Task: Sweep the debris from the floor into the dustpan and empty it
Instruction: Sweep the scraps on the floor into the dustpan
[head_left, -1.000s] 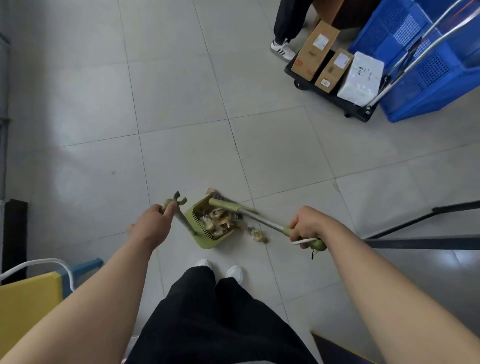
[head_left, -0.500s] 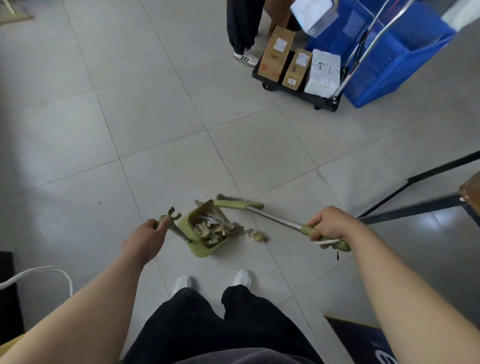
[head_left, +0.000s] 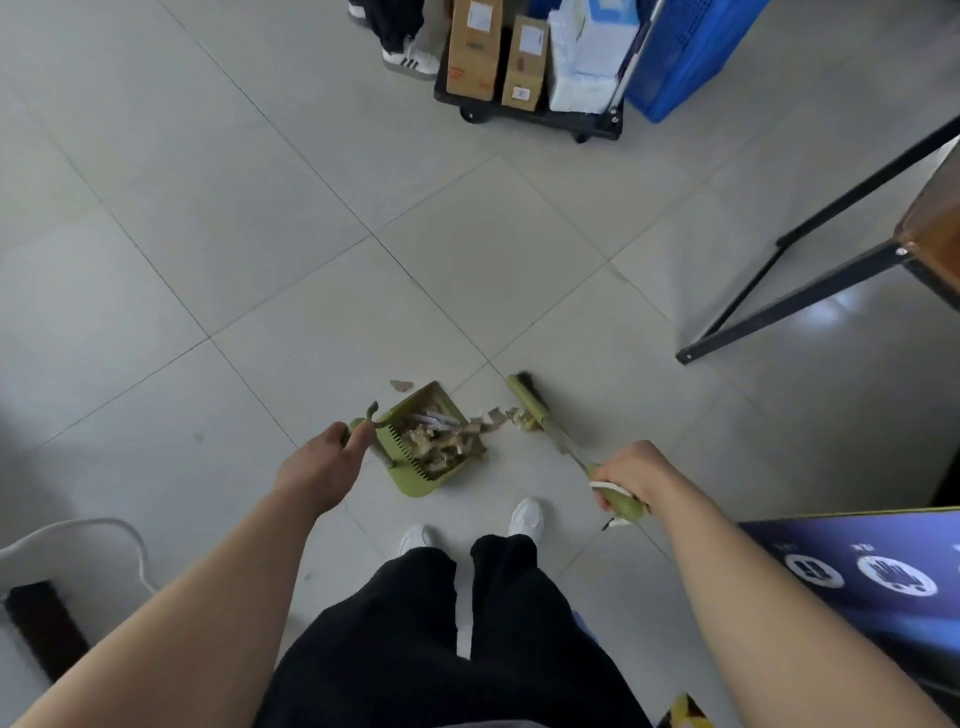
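Scraps (head_left: 496, 418) lie between dustpan (head_left: 415, 480) and broom (head_left: 530, 400).

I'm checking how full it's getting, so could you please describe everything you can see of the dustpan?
The dustpan is olive green and looks like plastic, with a comb of teeth along one edge. It sits on the tiled floor just ahead of the person's shoes, mouth facing the broom. It holds a heap of brownish scraps and a few white pieces, with more scraps just outside its mouth. The left hand grips its handle.

Both bare arms reach down, left hand (head_left: 323, 470) and right hand (head_left: 631, 475) each in a closed grip.
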